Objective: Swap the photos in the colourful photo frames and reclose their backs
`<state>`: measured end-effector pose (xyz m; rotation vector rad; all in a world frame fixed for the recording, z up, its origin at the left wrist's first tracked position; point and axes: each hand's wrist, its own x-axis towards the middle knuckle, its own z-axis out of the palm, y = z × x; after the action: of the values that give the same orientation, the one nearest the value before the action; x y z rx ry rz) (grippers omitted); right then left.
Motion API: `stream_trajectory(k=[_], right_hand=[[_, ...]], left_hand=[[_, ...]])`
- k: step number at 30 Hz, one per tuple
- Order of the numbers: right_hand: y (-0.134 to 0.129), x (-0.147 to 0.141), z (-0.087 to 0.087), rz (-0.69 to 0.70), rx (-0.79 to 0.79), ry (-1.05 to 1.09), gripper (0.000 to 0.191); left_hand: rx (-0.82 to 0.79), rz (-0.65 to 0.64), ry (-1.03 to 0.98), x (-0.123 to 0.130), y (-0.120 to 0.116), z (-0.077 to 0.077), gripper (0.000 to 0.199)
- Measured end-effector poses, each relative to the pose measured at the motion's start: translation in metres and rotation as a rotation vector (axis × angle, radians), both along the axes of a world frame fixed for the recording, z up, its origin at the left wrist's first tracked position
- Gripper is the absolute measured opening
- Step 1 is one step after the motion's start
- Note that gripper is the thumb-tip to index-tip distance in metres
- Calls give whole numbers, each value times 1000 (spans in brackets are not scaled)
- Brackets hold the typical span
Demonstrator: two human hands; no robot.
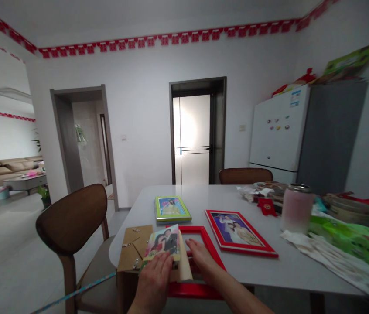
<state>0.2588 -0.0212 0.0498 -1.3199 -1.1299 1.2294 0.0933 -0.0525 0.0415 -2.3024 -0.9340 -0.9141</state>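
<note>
Red picture frame [212,255] lies empty before me at the edge of the white table [289,266], its lower side running past the rim. My left hand [153,279] rests on a colour print of a couple [162,244], fingers stretched across its lower edge; whether they grip it I cannot tell. That print overlaps a kraft-card frame backing [134,246] fitted with small metal clips [135,263]. My right hand [200,257] sits at the frame's opening, fingers [193,248] extended beside a pale strip of card [185,257], again with no clear grip. Beyond lie a green-framed portrait [172,208] and a red-framed wedding photo [237,231]. To the right stand a frosted pink jar [297,209] and a green plastic bag [351,237] over a white cloth [328,257], with a white fridge [279,131] behind.
</note>
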Motion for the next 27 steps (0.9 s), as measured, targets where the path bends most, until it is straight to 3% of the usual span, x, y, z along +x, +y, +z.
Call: stream_trajectory(k=[4, 9, 12, 15, 17, 20, 23, 27], right_hand=[[-2, -8, -2, 55, -43, 138, 23], [-11, -22, 7, 91, -27, 234, 13], [-16, -29, 23, 106, 14, 260, 17], [-22, -33, 35, 118, 41, 281, 23], [-26, -33, 36, 98, 26, 291, 26], [-30, -34, 30, 80, -33, 297, 28], [-28, -28, 24, 20, 2, 302, 29], [-19, 10, 20, -124, 56, 226, 30]], left_hand=[[-2, -41, 34, 6, -9, -20, 29], [-181, 20, -92, 13, -7, -22, 56], [-272, -50, -332, 12, 0, -14, 43], [-321, -78, -533, 4, 4, 6, 36], [-325, -36, -638, 0, 2, 21, 36], [-460, -40, -1001, 10, -6, 39, 34], [-642, -99, -1201, 32, -9, 42, 39], [-777, -97, -1104, 45, 1, 30, 44]])
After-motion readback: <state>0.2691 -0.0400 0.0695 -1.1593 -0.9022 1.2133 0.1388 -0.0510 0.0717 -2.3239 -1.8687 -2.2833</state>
